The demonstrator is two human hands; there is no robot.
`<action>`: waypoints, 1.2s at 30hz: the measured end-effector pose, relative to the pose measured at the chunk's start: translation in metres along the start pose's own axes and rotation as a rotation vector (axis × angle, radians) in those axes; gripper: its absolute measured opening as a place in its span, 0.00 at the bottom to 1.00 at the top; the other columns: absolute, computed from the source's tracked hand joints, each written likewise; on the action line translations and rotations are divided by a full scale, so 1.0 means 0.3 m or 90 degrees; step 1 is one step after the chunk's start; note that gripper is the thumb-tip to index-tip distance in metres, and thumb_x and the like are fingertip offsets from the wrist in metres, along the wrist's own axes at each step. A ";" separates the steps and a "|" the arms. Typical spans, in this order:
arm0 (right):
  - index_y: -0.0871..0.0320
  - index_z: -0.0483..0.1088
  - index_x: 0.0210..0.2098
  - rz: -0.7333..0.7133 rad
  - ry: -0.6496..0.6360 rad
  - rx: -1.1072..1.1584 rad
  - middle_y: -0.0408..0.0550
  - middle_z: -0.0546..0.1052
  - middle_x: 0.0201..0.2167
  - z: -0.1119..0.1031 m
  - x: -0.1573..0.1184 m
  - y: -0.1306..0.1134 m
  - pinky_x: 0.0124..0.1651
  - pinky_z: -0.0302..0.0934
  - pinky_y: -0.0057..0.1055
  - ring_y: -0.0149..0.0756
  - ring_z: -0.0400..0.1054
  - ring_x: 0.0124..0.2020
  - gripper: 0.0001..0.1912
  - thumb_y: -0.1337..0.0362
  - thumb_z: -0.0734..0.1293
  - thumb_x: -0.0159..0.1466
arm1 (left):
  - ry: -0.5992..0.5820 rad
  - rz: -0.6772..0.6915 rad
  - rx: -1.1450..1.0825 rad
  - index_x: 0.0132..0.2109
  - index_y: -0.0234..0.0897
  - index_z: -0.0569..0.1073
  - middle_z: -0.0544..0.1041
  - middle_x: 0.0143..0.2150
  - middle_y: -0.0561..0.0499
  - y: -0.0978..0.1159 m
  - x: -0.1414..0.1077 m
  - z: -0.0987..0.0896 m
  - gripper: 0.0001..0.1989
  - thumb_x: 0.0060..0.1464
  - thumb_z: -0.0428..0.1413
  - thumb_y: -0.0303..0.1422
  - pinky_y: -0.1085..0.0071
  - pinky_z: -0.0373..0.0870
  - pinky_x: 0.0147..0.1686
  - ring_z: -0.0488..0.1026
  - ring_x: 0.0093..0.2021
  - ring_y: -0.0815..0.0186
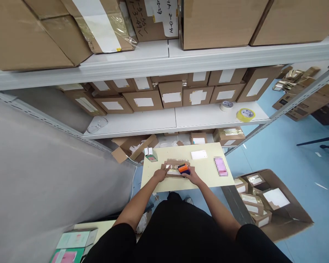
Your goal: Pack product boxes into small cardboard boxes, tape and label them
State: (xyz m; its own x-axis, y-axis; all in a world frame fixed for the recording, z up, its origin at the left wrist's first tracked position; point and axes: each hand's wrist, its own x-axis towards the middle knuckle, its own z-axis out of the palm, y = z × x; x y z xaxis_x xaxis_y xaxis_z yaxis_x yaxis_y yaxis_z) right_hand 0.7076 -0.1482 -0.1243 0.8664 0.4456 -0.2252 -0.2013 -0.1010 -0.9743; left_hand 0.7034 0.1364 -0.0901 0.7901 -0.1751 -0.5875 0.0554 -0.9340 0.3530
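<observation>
Cardboard carton lies between our hands; our left hand bears on its edge, probably steadying it, finger closure unclear. Our right hand grasps the orange-and-blue tape dispenser over it, presumably for control.

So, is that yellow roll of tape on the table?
No, the yellow roll lies on the white shelf beyond the table, beside a paler roll.
</observation>
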 end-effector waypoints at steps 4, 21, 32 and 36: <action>0.51 0.70 0.59 0.022 0.000 -0.027 0.50 0.78 0.53 -0.007 -0.015 -0.015 0.65 0.60 0.52 0.54 0.70 0.56 0.35 0.46 0.77 0.57 | 0.122 -0.002 -0.042 0.67 0.48 0.69 0.55 0.77 0.43 0.068 -0.029 -0.022 0.36 0.51 0.64 0.34 0.49 0.62 0.62 0.59 0.71 0.41; 0.53 0.69 0.57 -0.057 0.007 -0.028 0.51 0.77 0.51 0.009 -0.042 0.013 0.60 0.64 0.48 0.51 0.71 0.53 0.31 0.45 0.74 0.60 | 0.150 -0.063 -0.818 0.39 0.35 0.84 0.84 0.37 0.44 0.302 0.018 -0.047 0.26 0.46 0.66 0.55 0.71 0.66 0.33 0.77 0.35 0.63; 0.53 0.69 0.57 -0.048 0.003 -0.034 0.51 0.78 0.49 0.011 -0.050 0.000 0.59 0.65 0.48 0.51 0.72 0.52 0.31 0.46 0.75 0.60 | 0.328 0.067 -0.794 0.37 0.35 0.86 0.86 0.39 0.42 0.356 -0.046 -0.050 0.17 0.42 0.73 0.42 0.58 0.78 0.49 0.82 0.41 0.54; 0.53 0.69 0.57 -0.058 -0.005 -0.047 0.51 0.78 0.49 0.014 -0.047 0.003 0.58 0.66 0.48 0.51 0.72 0.51 0.31 0.45 0.74 0.60 | 0.389 0.050 -0.800 0.37 0.35 0.85 0.86 0.39 0.42 0.373 -0.056 -0.031 0.16 0.43 0.72 0.40 0.57 0.79 0.50 0.83 0.42 0.54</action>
State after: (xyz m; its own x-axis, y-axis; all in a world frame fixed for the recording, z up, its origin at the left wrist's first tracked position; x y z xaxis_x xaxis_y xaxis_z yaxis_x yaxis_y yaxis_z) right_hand 0.6933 -0.1509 -0.1221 0.8763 0.4624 -0.1352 -0.0869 -0.1242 -0.9884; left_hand 0.7019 0.0377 -0.0339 0.9363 0.2520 -0.2447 0.2452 0.0297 0.9690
